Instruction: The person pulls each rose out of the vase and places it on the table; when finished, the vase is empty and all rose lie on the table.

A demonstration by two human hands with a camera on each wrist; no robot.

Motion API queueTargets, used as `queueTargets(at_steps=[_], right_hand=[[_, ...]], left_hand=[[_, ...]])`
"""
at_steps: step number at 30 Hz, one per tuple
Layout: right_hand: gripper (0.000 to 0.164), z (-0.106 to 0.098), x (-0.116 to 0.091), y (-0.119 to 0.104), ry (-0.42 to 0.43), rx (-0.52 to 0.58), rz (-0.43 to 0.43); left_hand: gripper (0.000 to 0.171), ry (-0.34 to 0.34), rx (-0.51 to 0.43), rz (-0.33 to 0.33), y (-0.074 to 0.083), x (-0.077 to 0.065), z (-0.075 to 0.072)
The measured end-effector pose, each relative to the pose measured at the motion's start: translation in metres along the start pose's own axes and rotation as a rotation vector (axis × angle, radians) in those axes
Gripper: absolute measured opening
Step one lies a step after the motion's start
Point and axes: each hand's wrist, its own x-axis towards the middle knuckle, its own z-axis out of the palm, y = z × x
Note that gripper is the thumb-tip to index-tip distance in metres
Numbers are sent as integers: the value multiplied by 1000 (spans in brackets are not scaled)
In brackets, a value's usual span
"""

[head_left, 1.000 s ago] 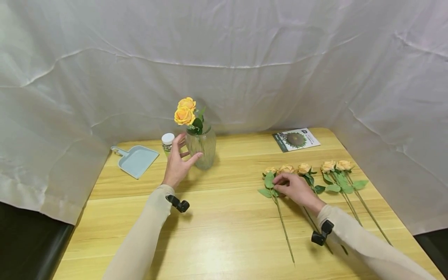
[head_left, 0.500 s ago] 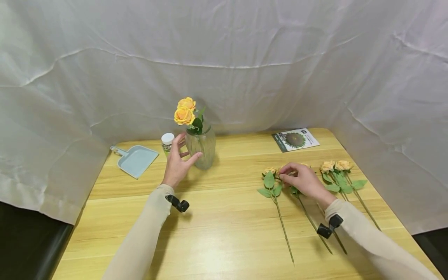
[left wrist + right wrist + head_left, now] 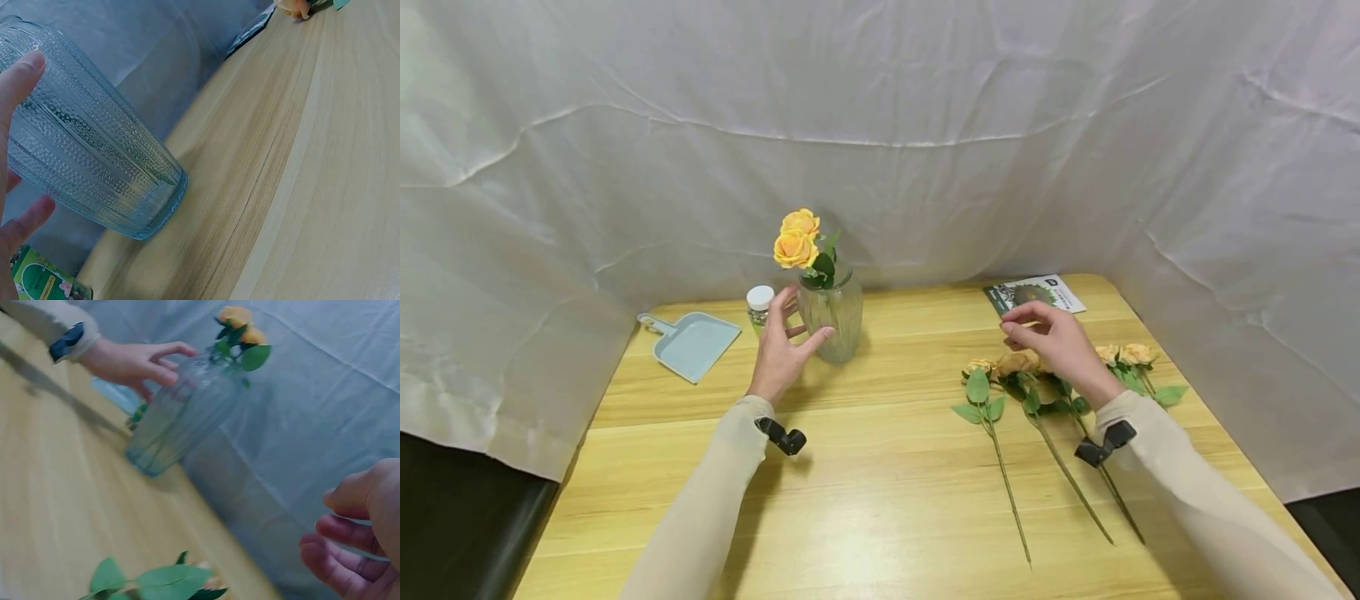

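Observation:
A ribbed, clear glass vase (image 3: 835, 321) stands upright near the back of the table, two yellow roses (image 3: 796, 240) in it. My left hand (image 3: 781, 346) holds its near left side, thumb in front and fingers spread toward the back; the left wrist view shows the thumb on the glass (image 3: 94, 134). Over the loose roses, my right hand (image 3: 1056, 346) is raised with fingers loosely bent and nothing between them. Below it lie several yellow roses (image 3: 977, 367) with green leaves and long stems, some heads partly hidden by the hand.
A white-capped bottle (image 3: 760, 298) stands left of the vase, close by my left fingers. Farther left lies a light blue dustpan (image 3: 696, 343). A sunflower seed packet (image 3: 1063, 296) lies at the back right. A grey cloth (image 3: 910, 192) hangs behind the table (image 3: 880, 483).
My right hand has left the rose heads and leaves, moving right and then back toward the seed packet, nothing in it. The left hand and the vase have not moved.

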Motion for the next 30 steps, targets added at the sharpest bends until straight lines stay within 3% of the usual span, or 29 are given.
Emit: queueTargets(at_steps=[5, 9, 15, 30], right_hand=[[37, -2, 14, -9, 37, 53, -58], [38, 1, 23, -18, 20, 91, -89], [38, 15, 39, -29, -33, 179, -113], [27, 54, 83, -69, -28, 392, -291]], left_hand=[[93, -1, -1, 1, 0, 0, 0], [93, 0, -4, 1, 0, 1, -1], [92, 3, -8, 3, -1, 2, 0], [92, 8, -1, -9, -2, -1, -4]])
